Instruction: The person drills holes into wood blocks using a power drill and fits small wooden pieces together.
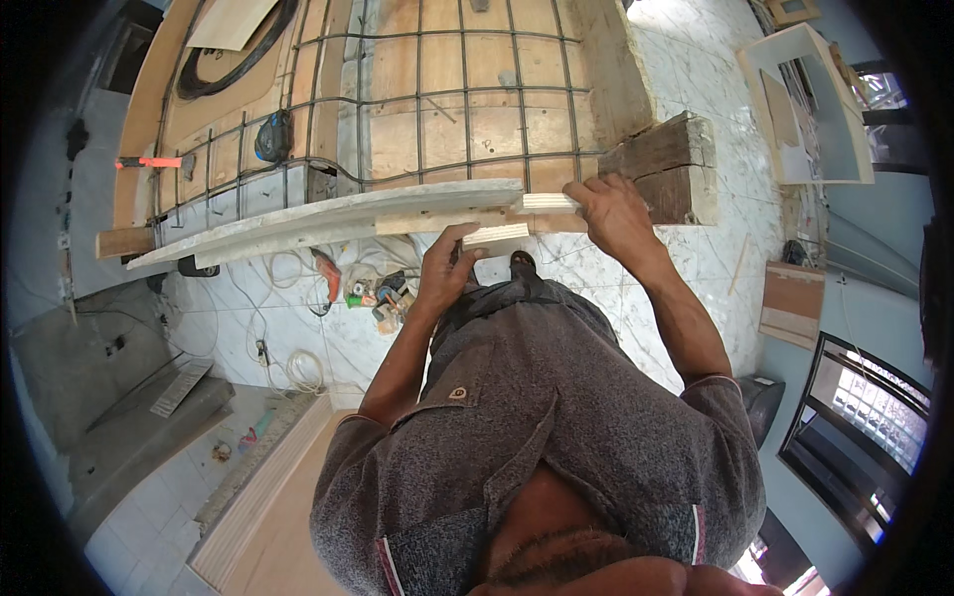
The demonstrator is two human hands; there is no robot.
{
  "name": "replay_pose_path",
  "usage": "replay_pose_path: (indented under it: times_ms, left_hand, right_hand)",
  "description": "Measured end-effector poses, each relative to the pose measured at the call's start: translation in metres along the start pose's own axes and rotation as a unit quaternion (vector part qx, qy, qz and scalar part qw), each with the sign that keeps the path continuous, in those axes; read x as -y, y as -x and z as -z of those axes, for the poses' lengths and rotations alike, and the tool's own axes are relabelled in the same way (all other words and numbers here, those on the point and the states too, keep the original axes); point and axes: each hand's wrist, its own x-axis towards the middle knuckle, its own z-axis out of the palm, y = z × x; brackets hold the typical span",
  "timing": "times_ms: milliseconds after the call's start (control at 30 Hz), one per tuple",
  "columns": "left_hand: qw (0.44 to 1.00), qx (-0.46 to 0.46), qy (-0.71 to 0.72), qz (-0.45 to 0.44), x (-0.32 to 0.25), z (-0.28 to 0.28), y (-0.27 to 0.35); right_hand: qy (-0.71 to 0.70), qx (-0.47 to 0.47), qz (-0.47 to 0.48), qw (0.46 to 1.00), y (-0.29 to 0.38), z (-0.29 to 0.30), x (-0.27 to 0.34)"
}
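My left hand [447, 268] holds a short plywood block [496, 235] by its left end, just below the form's front edge. Farther right, my right hand [615, 216] grips the right end of another small plywood piece [548, 203]. That piece meets the right end of a long pale board [335, 212], which runs along the front of the wooden formwork. Inside the formwork lies a grid of steel rebar [466, 89]. A thick timber block [663, 167] stands at the corner beside my right hand.
A tape measure [273, 135] and an orange-handled tool [149, 162] rest on the formwork at left. On the tiled floor are a red power tool [326, 276], cords [304, 370] and a pile of small items [384, 298]. An open wooden box [812, 112] stands at right.
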Motion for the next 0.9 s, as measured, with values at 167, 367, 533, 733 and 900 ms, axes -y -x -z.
replay_pose_path:
  times_ms: [167,367,533,733,900]
  left_hand:
    - [0.998,0.035,-0.056,0.000,-0.006,-0.002,-0.005]
    - [0.993,0.093,-0.033,0.070,-0.030,-0.016,-0.014]
    - [0.992,0.096,-0.063,0.054,-0.018,-0.020,-0.018]
    - [0.993,0.109,-0.015,0.051,-0.008,-0.018,-0.023]
    - [0.990,0.124,-0.015,0.067,-0.018,-0.025,-0.031]
  right_hand:
    - [0.022,-0.004,0.006,1.000,-0.001,0.010,0.003]
    - [0.020,-0.052,0.009,0.998,0.009,0.002,0.005]
    - [0.036,-0.013,-0.015,0.999,0.005,0.007,0.010]
    - [0.010,0.033,-0.024,0.999,0.000,0.014,0.011]
    - [-0.013,-0.005,-0.027,1.000,0.007,0.003,0.010]
